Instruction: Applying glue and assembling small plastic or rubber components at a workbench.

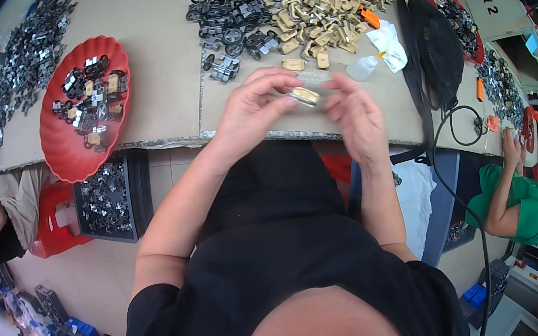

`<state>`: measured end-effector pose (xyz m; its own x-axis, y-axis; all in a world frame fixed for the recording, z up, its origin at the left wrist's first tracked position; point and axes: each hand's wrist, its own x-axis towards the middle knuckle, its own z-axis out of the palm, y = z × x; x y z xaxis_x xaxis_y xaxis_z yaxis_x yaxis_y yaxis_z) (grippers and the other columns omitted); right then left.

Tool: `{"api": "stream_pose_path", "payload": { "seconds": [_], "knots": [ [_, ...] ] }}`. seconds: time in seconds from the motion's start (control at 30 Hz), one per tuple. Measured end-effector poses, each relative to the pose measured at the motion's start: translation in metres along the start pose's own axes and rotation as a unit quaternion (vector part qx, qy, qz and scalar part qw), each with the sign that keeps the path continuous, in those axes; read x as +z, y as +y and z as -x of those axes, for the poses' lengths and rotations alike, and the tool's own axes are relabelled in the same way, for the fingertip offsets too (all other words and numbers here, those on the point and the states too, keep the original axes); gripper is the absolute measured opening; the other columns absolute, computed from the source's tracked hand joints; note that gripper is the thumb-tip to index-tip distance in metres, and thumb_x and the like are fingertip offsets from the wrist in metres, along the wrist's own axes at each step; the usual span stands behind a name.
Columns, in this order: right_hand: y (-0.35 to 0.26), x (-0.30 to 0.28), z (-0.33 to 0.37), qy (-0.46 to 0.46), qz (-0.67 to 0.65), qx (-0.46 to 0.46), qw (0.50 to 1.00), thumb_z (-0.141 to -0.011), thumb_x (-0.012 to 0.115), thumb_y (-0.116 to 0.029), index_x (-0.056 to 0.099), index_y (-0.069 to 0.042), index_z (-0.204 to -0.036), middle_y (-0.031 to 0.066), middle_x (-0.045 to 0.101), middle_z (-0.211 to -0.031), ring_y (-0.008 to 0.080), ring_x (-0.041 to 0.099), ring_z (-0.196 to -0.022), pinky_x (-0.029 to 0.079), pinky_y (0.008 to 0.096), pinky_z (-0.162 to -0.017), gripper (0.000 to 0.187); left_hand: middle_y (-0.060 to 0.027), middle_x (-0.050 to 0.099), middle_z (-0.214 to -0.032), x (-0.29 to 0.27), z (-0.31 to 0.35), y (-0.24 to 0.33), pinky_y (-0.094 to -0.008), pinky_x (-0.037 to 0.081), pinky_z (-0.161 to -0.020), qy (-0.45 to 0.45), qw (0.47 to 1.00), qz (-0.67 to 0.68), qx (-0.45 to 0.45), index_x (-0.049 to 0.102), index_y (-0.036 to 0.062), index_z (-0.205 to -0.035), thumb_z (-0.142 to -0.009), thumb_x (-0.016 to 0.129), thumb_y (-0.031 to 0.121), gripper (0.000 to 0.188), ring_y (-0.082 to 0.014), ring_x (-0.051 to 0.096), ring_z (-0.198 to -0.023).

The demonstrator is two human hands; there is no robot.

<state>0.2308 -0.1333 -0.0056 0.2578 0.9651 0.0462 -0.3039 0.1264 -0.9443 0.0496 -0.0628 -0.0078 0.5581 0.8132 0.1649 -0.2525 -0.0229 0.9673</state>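
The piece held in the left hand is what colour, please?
The piece is gold-toned with a silvery edge, in the head view.

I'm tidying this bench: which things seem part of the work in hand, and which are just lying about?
Likely part of the work:
gold-coloured piece in the left hand
pile of similar pieces
dark wheeled parts heaped beside it
red scalloped tray of parts
possibly the squeeze bottle

Probably just lying about:
black bag
crumpled white tissue

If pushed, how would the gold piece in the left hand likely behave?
Flattish and oblong, the gold piece would probably slide, not roll. Its shiny rim may be slippery. Pinched by the left hand, it shows no bend, suggesting stiffness.
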Motion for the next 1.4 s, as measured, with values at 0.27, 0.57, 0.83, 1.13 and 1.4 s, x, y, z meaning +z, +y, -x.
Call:
{"api": "stream_pose_path", "payload": {
  "seconds": [0.27, 0.57, 0.83, 1.13, 1.4],
  "knots": [
    [0.018, 0.017, -0.002, -0.198, -0.259, 0.17, 0.93, -0.086, 0.058, -0.025, 0.042, 0.006, -0.123, 0.0059, 0.054, -0.095, 0.0105, 0.047, -0.076, 0.039, 0.0226, -0.065, 0.051, -0.0045, 0.045, -0.11, 0.003, 0.006, 0.001, -0.0238, 0.046, -0.081, -0.016, 0.996, 0.081, -0.031, 0.058, 0.0001, -0.107, -0.083, 0.058, 0.0, 0.024, -0.0105, 0.052, -0.094],
    [0.016, 0.023, -0.014, -0.161, -0.253, 0.188, 0.935, -0.08, 0.065, -0.019, 0.05, 0.003, -0.111, 0.0102, 0.057, -0.101, 0.0119, 0.054, -0.075, 0.046, 0.0238, -0.066, 0.041, -0.0117, 0.051, -0.108, -0.033, 0.009, 0.01, -0.0352, 0.038, -0.084, 0.299, 0.756, -0.578, 0.071, 0.051, 0.0029, -0.114, -0.066, 0.075, 0.02, 0.056, -0.0258, 0.047, -0.099],
    [0.013, 0.046, -0.039, -0.141, -0.161, 0.156, 0.964, -0.078, 0.062, -0.001, 0.05, 0.002, -0.108, 0.0113, 0.058, -0.099, 0.0134, 0.058, -0.08, 0.05, 0.0251, -0.073, 0.032, -0.0121, 0.053, -0.105, -0.048, 0.006, 0.016, -0.0379, 0.041, -0.083, 0.166, 0.772, -0.613, 0.037, 0.053, 0.0027, -0.11, -0.066, 0.072, 0.02, 0.051, -0.0296, 0.052, -0.091],
    [0.021, 0.042, -0.035, -0.16, -0.102, 0.166, 0.968, -0.078, 0.063, 0.0, 0.049, 0.002, -0.109, 0.0101, 0.057, -0.1, 0.0132, 0.058, -0.088, 0.049, 0.0257, -0.077, 0.033, -0.0084, 0.053, -0.099, -0.017, 0.013, 0.03, -0.0261, 0.049, -0.071, 0.064, 0.976, -0.206, -0.041, 0.046, -0.0014, -0.122, -0.077, 0.064, 0.005, 0.049, -0.0125, 0.055, -0.086],
    [0.021, 0.036, -0.037, -0.173, -0.13, 0.181, 0.959, -0.08, 0.059, 0.0, 0.05, 0.0, -0.108, 0.0102, 0.059, -0.102, 0.0149, 0.058, -0.091, 0.047, 0.0286, -0.083, 0.029, -0.0071, 0.059, -0.092, -0.018, 0.015, 0.019, -0.0248, 0.047, -0.076, 0.082, 0.985, 0.104, -0.108, 0.046, -0.0011, -0.12, -0.081, 0.063, 0.004, 0.044, -0.0107, 0.056, -0.087]
  ]
}}
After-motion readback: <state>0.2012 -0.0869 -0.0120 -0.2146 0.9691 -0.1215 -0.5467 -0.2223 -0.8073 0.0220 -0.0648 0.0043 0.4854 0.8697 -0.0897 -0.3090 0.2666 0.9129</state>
